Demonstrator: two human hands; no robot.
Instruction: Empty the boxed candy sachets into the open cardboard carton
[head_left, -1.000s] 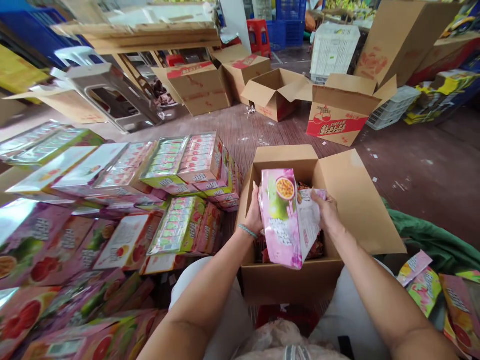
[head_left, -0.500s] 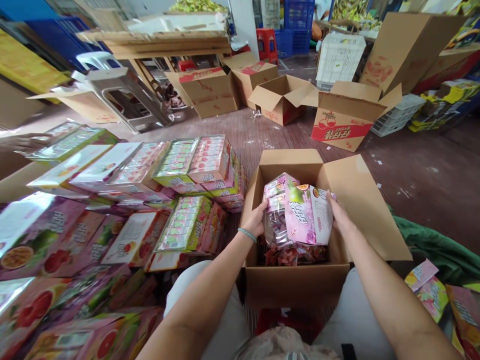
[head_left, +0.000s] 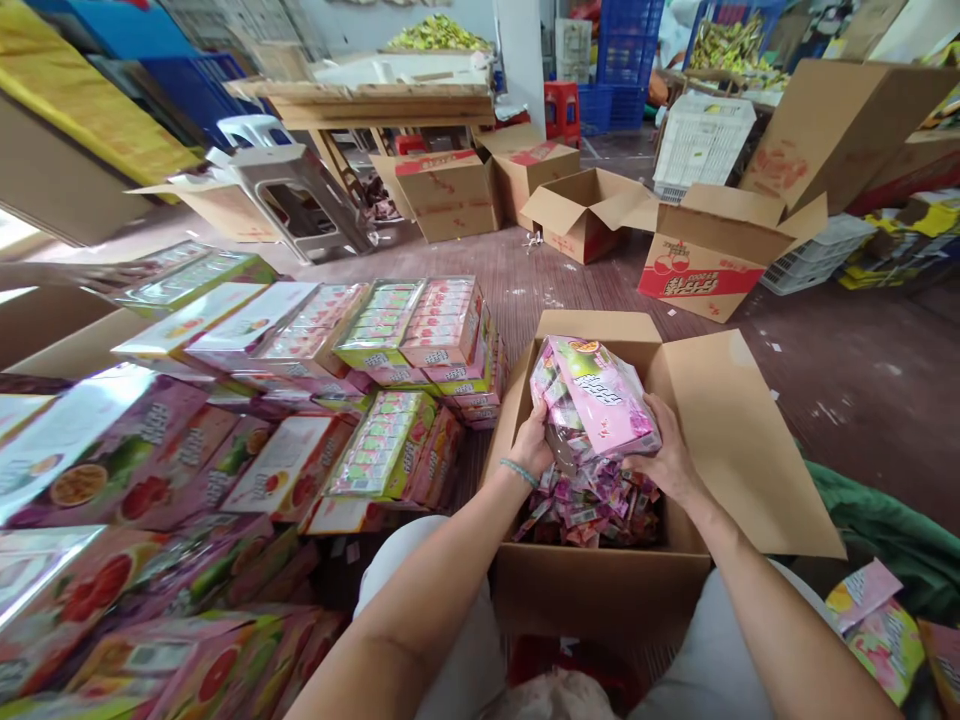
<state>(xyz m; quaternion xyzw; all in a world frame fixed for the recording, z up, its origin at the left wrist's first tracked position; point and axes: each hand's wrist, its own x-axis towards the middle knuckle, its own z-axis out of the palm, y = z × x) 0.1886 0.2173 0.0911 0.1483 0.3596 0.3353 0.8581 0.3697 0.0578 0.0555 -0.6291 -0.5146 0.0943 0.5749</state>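
Between my hands is a pink and purple candy box [head_left: 604, 400] with a passion fruit picture, tilted over an open cardboard carton [head_left: 600, 580]. My left hand [head_left: 534, 443] grips its left side, a beaded bracelet at the wrist. My right hand [head_left: 667, 455] holds the lower right side, thumb along the bottom edge. Beneath the box, small wrapped candies [head_left: 589, 505] in purple and red lie heaped in the carton. Some candies show at the box's left side; whether they are inside it or falling out is partly hidden by my left hand.
Stacked candy boxes [head_left: 442, 320] fill the left side. A blurred hand of another person [head_left: 90, 275] is at the far left. Opened cartons [head_left: 705, 260] stand ahead, near a grey stool [head_left: 296, 200]. Flattened packaging [head_left: 874, 625] and green cloth [head_left: 877, 510] lie at the right.
The candy box has turned and tipped, its printed panel now facing up more. My right hand has moved down to its lower edge. More purple candies now lie in the carton.
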